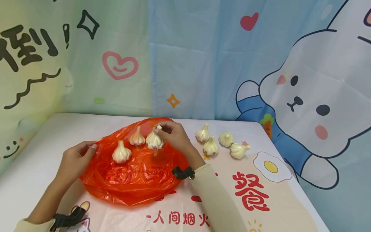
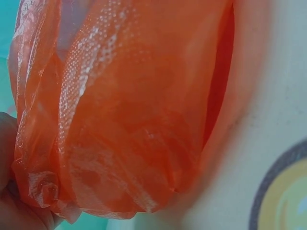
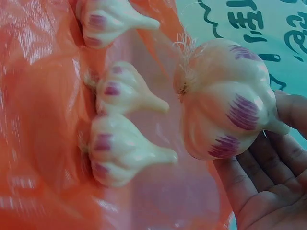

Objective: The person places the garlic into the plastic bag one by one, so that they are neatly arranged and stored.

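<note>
My right hand (image 1: 176, 135) pinches a garlic bulb (image 1: 154, 141) by its stem, over the far right part of an open red plastic bag (image 1: 136, 190). In the right wrist view this bulb (image 3: 225, 105) shows purple streaks and wispy roots, and the right hand's fingers (image 3: 283, 163) are at its stem end. My left hand (image 1: 76, 161) grips the bag's left rim. Up close, the left wrist view has the bag's wall (image 2: 129, 120) beside part of that hand (image 2: 9, 191). Inside the bag sit more bulbs, including a front one (image 1: 121, 152) and a back one (image 1: 137, 137).
Several more garlic bulbs (image 1: 210, 146) lie grouped on the table to the right of the bag. The printed mat (image 1: 179, 206) lies under the bag, on a white table (image 1: 34, 193). Behind it hangs a patterned curtain (image 1: 185, 64).
</note>
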Demonstrator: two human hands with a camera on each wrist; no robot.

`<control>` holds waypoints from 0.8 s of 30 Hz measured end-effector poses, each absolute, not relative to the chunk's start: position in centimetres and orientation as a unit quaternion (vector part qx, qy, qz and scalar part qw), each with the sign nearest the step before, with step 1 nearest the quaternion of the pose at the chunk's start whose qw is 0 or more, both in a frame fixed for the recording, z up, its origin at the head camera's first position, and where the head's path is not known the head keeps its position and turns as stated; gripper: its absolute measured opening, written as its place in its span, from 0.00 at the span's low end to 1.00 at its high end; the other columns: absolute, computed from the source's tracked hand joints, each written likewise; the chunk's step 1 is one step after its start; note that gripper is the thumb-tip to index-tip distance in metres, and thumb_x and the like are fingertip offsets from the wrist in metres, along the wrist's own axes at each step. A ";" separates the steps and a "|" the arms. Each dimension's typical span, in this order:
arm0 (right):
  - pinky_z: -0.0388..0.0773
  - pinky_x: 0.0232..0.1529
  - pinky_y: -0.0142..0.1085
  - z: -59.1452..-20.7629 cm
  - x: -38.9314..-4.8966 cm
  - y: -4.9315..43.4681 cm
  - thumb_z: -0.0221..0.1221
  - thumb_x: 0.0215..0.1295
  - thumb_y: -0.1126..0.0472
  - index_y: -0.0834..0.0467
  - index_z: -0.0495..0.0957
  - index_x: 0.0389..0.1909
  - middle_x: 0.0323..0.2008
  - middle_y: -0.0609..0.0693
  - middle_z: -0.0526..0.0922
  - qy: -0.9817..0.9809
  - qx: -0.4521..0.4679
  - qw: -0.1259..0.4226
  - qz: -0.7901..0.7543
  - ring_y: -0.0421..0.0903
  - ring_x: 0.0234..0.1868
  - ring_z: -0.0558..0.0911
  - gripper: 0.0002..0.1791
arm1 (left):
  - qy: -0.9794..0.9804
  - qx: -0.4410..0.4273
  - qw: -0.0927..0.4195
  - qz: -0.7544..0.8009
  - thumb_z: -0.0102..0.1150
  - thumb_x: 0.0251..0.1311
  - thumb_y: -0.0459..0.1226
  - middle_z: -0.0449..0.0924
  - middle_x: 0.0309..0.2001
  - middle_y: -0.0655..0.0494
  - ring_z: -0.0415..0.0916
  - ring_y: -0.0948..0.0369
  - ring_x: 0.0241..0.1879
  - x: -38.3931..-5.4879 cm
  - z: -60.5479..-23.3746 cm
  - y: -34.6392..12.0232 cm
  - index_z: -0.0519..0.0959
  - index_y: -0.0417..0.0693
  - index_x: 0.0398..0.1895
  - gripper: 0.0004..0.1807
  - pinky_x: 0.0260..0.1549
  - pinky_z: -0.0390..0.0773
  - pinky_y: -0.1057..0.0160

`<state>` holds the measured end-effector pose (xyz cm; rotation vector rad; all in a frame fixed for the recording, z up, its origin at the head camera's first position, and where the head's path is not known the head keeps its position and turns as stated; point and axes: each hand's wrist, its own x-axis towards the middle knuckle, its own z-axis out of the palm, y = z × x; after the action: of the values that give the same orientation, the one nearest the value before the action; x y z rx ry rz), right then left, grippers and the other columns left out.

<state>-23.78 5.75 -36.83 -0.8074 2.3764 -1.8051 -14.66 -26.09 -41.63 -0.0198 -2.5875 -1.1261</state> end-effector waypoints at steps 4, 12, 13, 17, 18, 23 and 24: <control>0.80 0.41 0.31 -38.1 -24.6 5.1 0.62 0.66 0.63 0.65 0.81 0.45 0.41 0.55 0.84 0.781 -0.245 0.024 -0.574 0.45 0.41 0.82 0.11 | -0.905 -0.011 0.155 -0.395 0.49 0.72 0.43 0.81 0.45 0.37 0.77 0.46 0.42 -14.8 -41.8 -26.0 0.78 0.34 0.53 0.20 0.34 0.74 0.81; 0.82 0.37 0.33 -40.0 -25.0 3.7 0.63 0.65 0.60 0.61 0.82 0.41 0.36 0.49 0.84 0.786 -0.249 0.027 -0.564 0.43 0.37 0.82 0.09 | -0.908 -0.008 0.152 -0.390 0.48 0.72 0.43 0.81 0.47 0.37 0.77 0.45 0.43 -14.5 -41.6 -26.0 0.78 0.35 0.53 0.20 0.38 0.83 0.66; 0.82 0.36 0.33 -40.1 -25.0 3.5 0.64 0.65 0.59 0.61 0.82 0.41 0.35 0.49 0.84 0.787 -0.249 0.032 -0.564 0.42 0.36 0.81 0.09 | -0.908 -0.009 0.152 -0.391 0.48 0.72 0.42 0.81 0.47 0.37 0.77 0.45 0.44 -14.5 -41.6 -26.0 0.78 0.35 0.53 0.20 0.39 0.83 0.62; 0.81 0.37 0.31 -40.6 -24.8 2.6 0.64 0.64 0.58 0.59 0.83 0.41 0.35 0.46 0.83 0.789 -0.239 0.050 -0.564 0.41 0.36 0.81 0.09 | -0.906 -0.013 0.149 -0.396 0.49 0.72 0.42 0.79 0.49 0.35 0.76 0.42 0.45 -14.4 -41.7 -26.1 0.77 0.33 0.54 0.20 0.42 0.79 0.45; 0.82 0.38 0.31 -40.6 -24.7 2.4 0.65 0.64 0.58 0.60 0.83 0.41 0.35 0.47 0.83 0.788 -0.237 0.053 -0.566 0.41 0.37 0.81 0.10 | -0.906 -0.013 0.149 -0.396 0.49 0.72 0.42 0.79 0.49 0.35 0.76 0.42 0.45 -14.4 -41.7 -26.1 0.77 0.33 0.54 0.20 0.42 0.78 0.44; 0.81 0.43 0.30 -40.8 -24.6 1.6 0.65 0.63 0.59 0.61 0.83 0.43 0.38 0.47 0.83 0.789 -0.230 0.061 -0.567 0.40 0.40 0.83 0.12 | -0.907 -0.010 0.154 -0.391 0.49 0.72 0.42 0.80 0.48 0.36 0.77 0.44 0.44 -14.5 -41.7 -26.2 0.77 0.34 0.54 0.20 0.41 0.81 0.49; 0.81 0.43 0.30 -40.9 -24.6 1.5 0.65 0.63 0.59 0.61 0.83 0.43 0.38 0.48 0.83 0.790 -0.229 0.060 -0.566 0.40 0.40 0.83 0.12 | -0.907 -0.010 0.153 -0.392 0.48 0.72 0.42 0.80 0.48 0.37 0.77 0.45 0.44 -14.6 -41.7 -26.1 0.77 0.34 0.54 0.20 0.40 0.82 0.51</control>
<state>-24.55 1.50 -40.93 -0.6939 2.3905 -1.7118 -14.58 -26.14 -41.75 -0.0278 -2.6023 -1.1232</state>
